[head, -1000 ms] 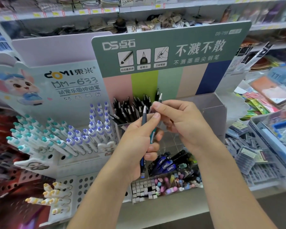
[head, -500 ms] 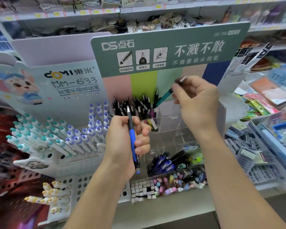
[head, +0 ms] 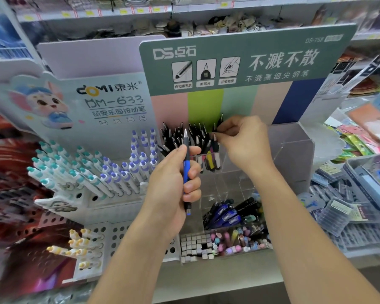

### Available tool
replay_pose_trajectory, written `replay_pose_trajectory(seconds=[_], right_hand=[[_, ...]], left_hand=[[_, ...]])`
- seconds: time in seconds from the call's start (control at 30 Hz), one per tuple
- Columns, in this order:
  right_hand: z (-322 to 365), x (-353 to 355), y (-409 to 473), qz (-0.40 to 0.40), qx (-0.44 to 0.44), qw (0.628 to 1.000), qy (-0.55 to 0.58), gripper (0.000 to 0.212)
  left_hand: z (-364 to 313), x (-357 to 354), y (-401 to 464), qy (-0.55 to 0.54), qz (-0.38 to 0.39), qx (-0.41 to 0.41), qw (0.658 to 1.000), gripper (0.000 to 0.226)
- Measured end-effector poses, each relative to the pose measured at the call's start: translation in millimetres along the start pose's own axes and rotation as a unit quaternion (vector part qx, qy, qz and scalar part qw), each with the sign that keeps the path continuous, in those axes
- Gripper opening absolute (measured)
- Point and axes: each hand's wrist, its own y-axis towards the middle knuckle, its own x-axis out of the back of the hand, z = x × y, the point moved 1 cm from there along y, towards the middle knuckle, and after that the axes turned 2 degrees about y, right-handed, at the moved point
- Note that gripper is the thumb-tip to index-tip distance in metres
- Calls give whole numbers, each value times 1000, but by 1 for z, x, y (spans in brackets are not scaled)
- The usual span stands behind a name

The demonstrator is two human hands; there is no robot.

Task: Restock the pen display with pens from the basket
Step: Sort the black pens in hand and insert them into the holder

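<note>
Left hand (head: pixel 173 183) curled round a blue pen (head: pixel 186 170), held upright before the clear display case (head: pixel 294 154). Right hand (head: pixel 244 139) pinching a dark pen (head: pixel 217 128) at the right edge of the black pens (head: pixel 184 137) standing in the case's rear left compartment. Lower down, blue pens (head: pixel 224 216) at its front edge.

I see a grey shelf (head: pixel 217 279) carrying the clear pen display (head: pixel 294 154), a white holed pen rack (head: pixel 110 235) on its left, and packaged refills (head: pixel 342 229) on its right.
</note>
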Motion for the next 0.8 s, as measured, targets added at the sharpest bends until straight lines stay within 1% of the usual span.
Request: replay_pose_trajectory(seconds=[0.07, 0.13, 0.2, 0.23, 0.3, 0.37, 0.4, 0.43, 0.53, 0.57, 0.67, 0.73, 0.8], right_hand=[[-1, -2, 2, 20, -12, 999, 41, 6], [-4, -4, 0, 29, -10, 997, 64, 11], [-5, -5, -5, 22, 3, 998, 62, 20], [-4, -3, -7, 9, 13, 998, 59, 23], [-1, 3, -14, -42, 24, 997, 64, 25], [6, 12, -24, -89, 13, 991, 102, 32], [11, 17, -29, -85, -2, 987, 137, 34], [15, 21, -34, -59, -22, 982, 179, 33], [27, 25, -46, 57, -83, 956, 276, 25], [28, 24, -49, 78, -93, 944, 306, 21], [23, 23, -50, 95, -117, 911, 383, 17], [17, 23, -50, 106, -120, 905, 395, 15], [15, 25, -49, 83, -102, 906, 401, 12]], left_hand=[[0, -1, 0, -16, 6, 5, 1000, 26], [-1, -2, 0, -21, 17, 2, 1000, 25], [-1, -4, 1, -8, 31, -10, 999, 26], [0, -5, 1, 6, 38, -16, 999, 26], [-1, -6, 0, 40, 50, -22, 998, 27], [-1, -7, -1, 59, 53, -17, 997, 26], [-1, -7, -1, 61, 53, -12, 997, 26], [-1, -8, 0, 62, 54, -7, 997, 25], [1, -13, 1, 73, 58, 9, 996, 28], [2, -15, 2, 81, 59, 15, 995, 28], [3, -20, 4, 105, 71, 25, 992, 26], [3, -22, 5, 117, 69, 22, 991, 26], [4, -23, 5, 116, 57, 16, 991, 27]])
